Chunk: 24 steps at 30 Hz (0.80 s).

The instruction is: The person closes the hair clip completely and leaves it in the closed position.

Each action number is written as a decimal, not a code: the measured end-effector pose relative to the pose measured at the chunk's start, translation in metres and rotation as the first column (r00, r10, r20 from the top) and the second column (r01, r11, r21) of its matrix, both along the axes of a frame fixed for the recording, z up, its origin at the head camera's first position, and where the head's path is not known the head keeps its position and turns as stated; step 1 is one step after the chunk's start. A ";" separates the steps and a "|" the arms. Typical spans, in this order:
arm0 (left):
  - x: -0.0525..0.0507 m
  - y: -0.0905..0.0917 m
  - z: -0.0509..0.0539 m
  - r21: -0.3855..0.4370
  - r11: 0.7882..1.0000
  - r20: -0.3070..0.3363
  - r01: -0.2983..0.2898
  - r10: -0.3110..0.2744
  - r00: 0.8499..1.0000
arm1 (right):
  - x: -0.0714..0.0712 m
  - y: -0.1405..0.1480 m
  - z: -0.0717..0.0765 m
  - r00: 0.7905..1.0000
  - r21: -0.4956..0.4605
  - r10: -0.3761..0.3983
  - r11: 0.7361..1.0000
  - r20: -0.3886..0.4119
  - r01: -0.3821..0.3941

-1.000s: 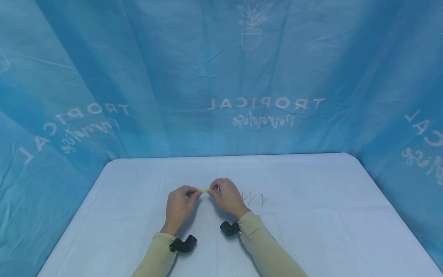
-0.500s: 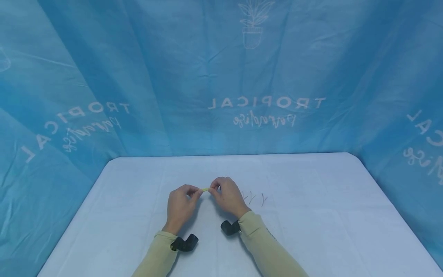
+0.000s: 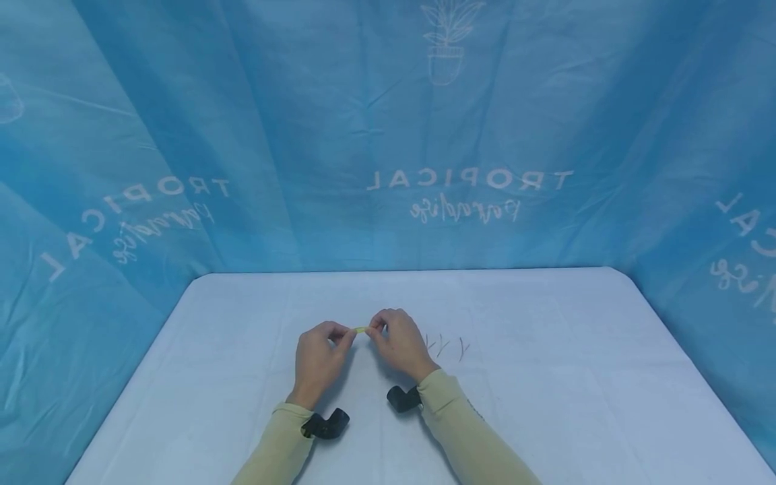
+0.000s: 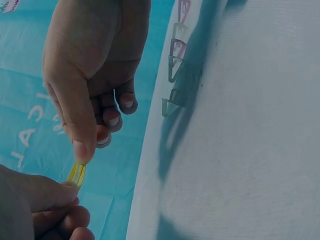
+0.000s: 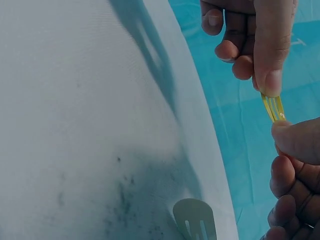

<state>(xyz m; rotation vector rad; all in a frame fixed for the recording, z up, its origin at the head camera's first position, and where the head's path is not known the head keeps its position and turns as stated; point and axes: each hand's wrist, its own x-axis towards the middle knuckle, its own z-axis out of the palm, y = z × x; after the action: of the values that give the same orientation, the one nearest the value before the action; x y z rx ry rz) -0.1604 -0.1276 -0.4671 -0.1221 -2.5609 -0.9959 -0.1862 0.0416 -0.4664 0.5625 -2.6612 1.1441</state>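
A yellow snap hair clip [image 4: 77,174] is held in the air over the white table, stretched between both hands. My left hand [image 3: 317,360] pinches one end between thumb and forefinger. The right hand [image 3: 401,345] pinches the other end the same way. In the right wrist view, the slotted middle of the yellow clip [image 5: 273,107] shows between the thumbs; its ends are covered, and I cannot tell whether it is snapped. Several more clips [image 4: 176,67] stand in a row on the table to the right of the right hand, looking like thin Y shapes in the head view.
A pale clip [image 5: 193,216] stands at the bottom of the right wrist view. The white-covered table [image 3: 545,397] has blue printed curtains [image 3: 315,141] at its back and sides. Black wrist devices [image 3: 327,424] stick out from both sleeves.
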 end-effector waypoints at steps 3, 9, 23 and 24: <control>0.000 0.000 0.001 0.008 1.000 0.004 0.005 -0.005 1.000 | 0.000 0.000 0.000 1.000 -0.004 -0.005 1.000 0.015 0.005; 0.001 0.001 0.003 0.005 1.000 -0.008 0.010 -0.010 1.000 | -0.002 0.000 -0.001 1.000 -0.012 -0.015 1.000 0.009 0.015; 0.001 0.002 0.005 -0.004 1.000 0.018 0.024 -0.024 1.000 | -0.001 0.000 0.002 0.999 -0.041 -0.052 0.998 0.013 0.053; 0.001 0.002 0.005 -0.005 1.000 0.017 0.027 -0.027 0.999 | -0.001 0.000 0.002 0.998 -0.042 -0.056 0.998 0.013 0.056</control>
<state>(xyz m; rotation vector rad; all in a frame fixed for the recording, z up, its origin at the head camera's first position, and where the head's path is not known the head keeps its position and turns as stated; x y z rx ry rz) -0.1593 -0.1261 -0.4618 -0.1500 -2.5841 -1.0041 -0.1875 0.0414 -0.4640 0.4726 -2.6385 1.1882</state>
